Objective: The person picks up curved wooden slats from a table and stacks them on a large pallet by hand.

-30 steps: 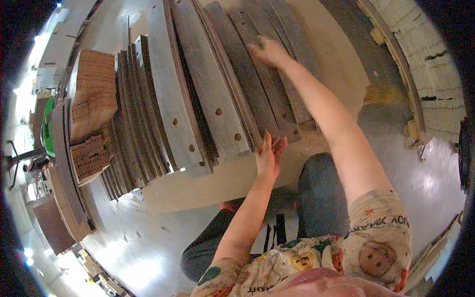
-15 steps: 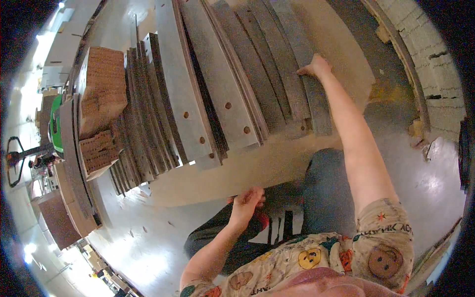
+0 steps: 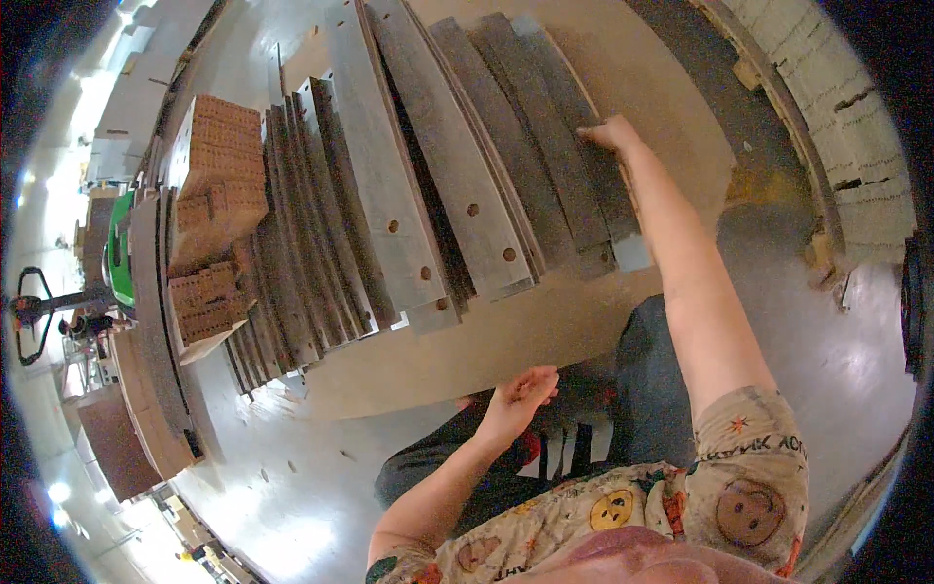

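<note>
My right hand reaches far forward and grips the long right edge of a narrow grey board, the outermost of the row. Its thumb lies on the top face and the fingers are hidden under the edge. That edge looks slightly raised, baring its brown side. A pale patch shows by the near end. My left hand hovers above my lap, palm turned up, fingers loosely bent and apart, holding nothing. Left of the gripped board lie more long boards, among them a wide grey board with drilled holes.
The boards rest on a large tan sheet. At the left, brown slotted blocks are stacked beside upright-edged narrow boards. A green pallet jack stands farther left. Light stacked material sits on a pallet at the right.
The right-hand board has tilted, its brown edge now showing. My left hand has moved right and opened, palm up. The view has shifted slightly.
</note>
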A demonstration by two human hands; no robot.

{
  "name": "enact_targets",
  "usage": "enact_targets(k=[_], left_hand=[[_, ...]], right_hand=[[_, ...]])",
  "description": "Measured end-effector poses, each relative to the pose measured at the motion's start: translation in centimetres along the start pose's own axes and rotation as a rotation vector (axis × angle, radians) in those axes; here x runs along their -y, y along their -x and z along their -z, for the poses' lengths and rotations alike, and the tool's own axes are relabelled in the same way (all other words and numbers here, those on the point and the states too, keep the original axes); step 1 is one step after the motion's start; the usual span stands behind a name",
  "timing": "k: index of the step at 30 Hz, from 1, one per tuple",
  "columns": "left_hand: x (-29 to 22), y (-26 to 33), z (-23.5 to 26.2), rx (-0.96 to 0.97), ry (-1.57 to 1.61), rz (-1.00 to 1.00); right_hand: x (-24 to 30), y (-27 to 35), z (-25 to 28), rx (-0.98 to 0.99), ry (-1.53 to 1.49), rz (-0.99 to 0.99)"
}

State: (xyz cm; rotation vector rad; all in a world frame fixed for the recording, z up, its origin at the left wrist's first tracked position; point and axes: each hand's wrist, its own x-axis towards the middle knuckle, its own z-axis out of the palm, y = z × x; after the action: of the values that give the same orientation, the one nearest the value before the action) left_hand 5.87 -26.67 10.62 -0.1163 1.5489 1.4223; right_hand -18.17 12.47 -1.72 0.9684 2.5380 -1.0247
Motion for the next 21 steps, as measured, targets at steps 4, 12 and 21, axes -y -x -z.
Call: enact_targets(k=[4,12,21], left_hand=[[-0.8,1.4,0.6,-0.073,0.032,0.072],[0.3,1.7,0.6,-0.072,0.087,0.133],[1.1,1.2,1.7,-0.134,0.017,0.04]], right_hand=[[2.8,1.3,1.6,0.095,-0.38,-0.051],[4.2,-0.9,-2.9,0.048,-0.297,0.221],[5.7,-0.9,-5.5,-0.029,0.187,0.305]])
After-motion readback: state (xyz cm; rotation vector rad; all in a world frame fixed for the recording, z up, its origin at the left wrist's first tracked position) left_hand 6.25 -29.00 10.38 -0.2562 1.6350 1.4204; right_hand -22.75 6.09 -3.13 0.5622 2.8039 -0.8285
